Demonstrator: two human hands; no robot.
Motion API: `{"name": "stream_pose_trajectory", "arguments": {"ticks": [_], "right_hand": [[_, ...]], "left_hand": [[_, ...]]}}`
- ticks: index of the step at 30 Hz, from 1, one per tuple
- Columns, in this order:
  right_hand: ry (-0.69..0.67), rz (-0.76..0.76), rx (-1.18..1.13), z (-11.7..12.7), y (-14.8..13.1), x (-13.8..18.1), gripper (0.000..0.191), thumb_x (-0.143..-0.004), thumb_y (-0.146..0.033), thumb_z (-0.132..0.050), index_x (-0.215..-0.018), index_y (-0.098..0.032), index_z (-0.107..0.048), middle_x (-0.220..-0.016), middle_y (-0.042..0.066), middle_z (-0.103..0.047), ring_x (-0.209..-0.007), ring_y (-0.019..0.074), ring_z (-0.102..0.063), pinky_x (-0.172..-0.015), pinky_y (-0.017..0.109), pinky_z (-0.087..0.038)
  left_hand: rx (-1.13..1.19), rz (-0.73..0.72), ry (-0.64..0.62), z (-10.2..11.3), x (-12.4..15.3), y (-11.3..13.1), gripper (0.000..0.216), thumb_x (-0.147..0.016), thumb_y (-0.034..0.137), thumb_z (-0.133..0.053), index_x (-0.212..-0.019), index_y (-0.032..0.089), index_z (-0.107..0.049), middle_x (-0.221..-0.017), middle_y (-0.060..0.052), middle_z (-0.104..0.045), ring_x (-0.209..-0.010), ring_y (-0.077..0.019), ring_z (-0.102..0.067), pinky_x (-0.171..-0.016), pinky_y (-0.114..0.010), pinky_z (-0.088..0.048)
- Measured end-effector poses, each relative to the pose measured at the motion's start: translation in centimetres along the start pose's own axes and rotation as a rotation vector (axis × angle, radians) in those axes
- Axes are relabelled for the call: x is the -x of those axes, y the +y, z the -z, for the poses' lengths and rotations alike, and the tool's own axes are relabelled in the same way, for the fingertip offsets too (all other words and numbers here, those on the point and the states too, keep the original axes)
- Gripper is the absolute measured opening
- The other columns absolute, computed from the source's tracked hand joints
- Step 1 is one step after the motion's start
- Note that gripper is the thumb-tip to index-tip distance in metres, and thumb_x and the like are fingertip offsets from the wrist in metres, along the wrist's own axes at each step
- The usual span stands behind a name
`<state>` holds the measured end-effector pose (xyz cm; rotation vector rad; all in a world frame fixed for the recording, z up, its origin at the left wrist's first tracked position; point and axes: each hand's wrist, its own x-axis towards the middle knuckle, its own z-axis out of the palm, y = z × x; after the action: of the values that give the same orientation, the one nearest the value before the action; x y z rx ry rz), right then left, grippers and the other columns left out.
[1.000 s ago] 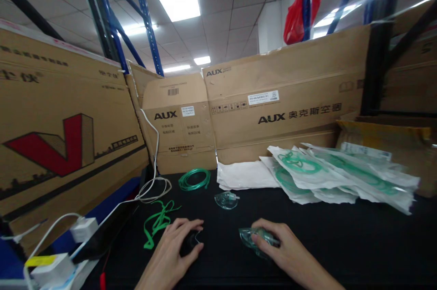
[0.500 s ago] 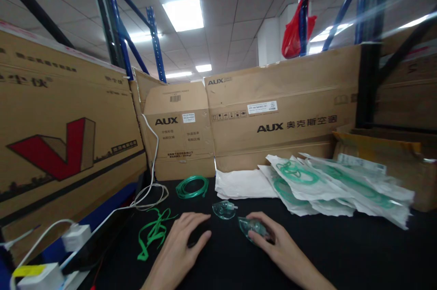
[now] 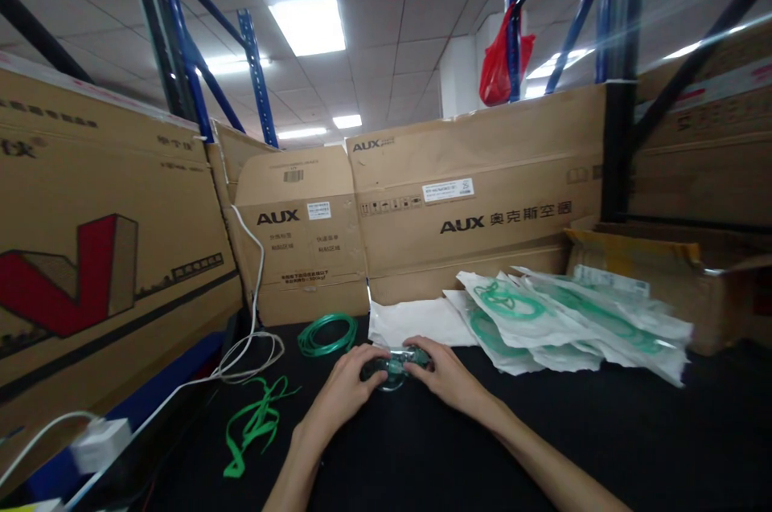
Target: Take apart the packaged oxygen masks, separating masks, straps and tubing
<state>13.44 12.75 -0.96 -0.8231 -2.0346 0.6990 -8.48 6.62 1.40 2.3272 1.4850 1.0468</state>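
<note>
My left hand [image 3: 355, 377] and my right hand [image 3: 440, 367] are close together in the middle of the black tabletop. Between them are clear, green-tinted oxygen masks [image 3: 395, 366], and the fingers of both hands close on these from either side. The masks overlap and are partly covered by fingers, so their edges are hard to tell apart. Behind my left hand lies a coil of green tubing [image 3: 327, 335]. A tangle of flat green straps [image 3: 260, 421] rests to the left of that hand.
White-backed packages with green tubing [image 3: 512, 303] are piled to the right, beside a flat stack of white packages [image 3: 416, 323]. A white cable [image 3: 256, 295] runs along the left side to a white plug [image 3: 101, 444]. Cardboard panels [image 3: 476, 174] stand along the back.
My right hand has carried its mask left and away from me, to the other mask. My left hand has moved forward and right and closed there. The view has shifted slightly.
</note>
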Motion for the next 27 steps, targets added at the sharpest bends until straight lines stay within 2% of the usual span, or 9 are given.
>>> {"name": "stream_pose_trajectory", "arguments": {"ticks": [4, 7, 15, 22, 27], "right_hand": [[0.0, 0.0, 0.009, 0.1, 0.1, 0.5, 0.042, -0.087, -0.034, -0.068, -0.125, -0.017, -0.067, -0.122, 0.013, -0.072, -0.112, 0.0277, -0.065, -0.101, 0.042, -0.046], [-0.024, 0.031, 0.005, 0.2, -0.3, 0.5, 0.035, -0.092, -0.033, -0.064, -0.123, -0.018, -0.07, -0.123, 0.012, -0.073, -0.116, 0.0272, -0.065, -0.105, 0.041, -0.045], [-0.046, 0.087, 0.024, 0.2, 0.1, 0.3, 0.035, -0.094, -0.029, -0.063, -0.125, -0.017, -0.071, -0.121, 0.013, -0.074, -0.114, 0.0272, -0.068, -0.103, 0.039, -0.047], [0.021, 0.062, 0.07, -0.8, 0.9, 0.3, 0.037, -0.093, -0.029, -0.064, -0.127, -0.017, -0.07, -0.117, 0.014, -0.075, -0.109, 0.0308, -0.069, -0.099, 0.045, -0.049], [-0.056, 0.149, 0.067, -0.1, -0.1, 0.5, 0.034, -0.092, -0.023, -0.066, -0.126, -0.023, -0.071, -0.118, 0.01, -0.075, -0.108, 0.0267, -0.069, -0.099, 0.039, -0.05]], "left_hand": [[0.045, 0.028, 0.021, -0.3, 0.1, -0.1, 0.031, -0.089, 0.024, -0.065, -0.12, 0.026, -0.065, -0.112, -0.004, -0.072, -0.106, -0.0223, -0.065, -0.098, -0.038, -0.049], [0.06, 0.044, 0.03, -0.3, -0.1, -0.1, 0.028, -0.088, 0.024, -0.066, -0.116, 0.025, -0.066, -0.111, -0.003, -0.073, -0.104, -0.0221, -0.066, -0.096, -0.037, -0.05], [0.154, 0.041, 0.012, -0.2, -0.4, -0.2, 0.027, -0.086, 0.021, -0.067, -0.113, 0.024, -0.064, -0.11, -0.003, -0.075, -0.107, -0.0212, -0.069, -0.096, -0.034, -0.051], [0.174, 0.06, 0.0, 0.0, -0.6, -0.6, 0.026, -0.085, 0.021, -0.068, -0.111, 0.026, -0.064, -0.112, -0.001, -0.076, -0.111, -0.0216, -0.07, -0.097, -0.033, -0.051], [0.18, 0.077, -0.001, -0.2, -0.6, -1.0, 0.028, -0.085, 0.024, -0.069, -0.112, 0.026, -0.063, -0.111, -0.001, -0.077, -0.11, -0.0222, -0.071, -0.097, -0.033, -0.051]]}}
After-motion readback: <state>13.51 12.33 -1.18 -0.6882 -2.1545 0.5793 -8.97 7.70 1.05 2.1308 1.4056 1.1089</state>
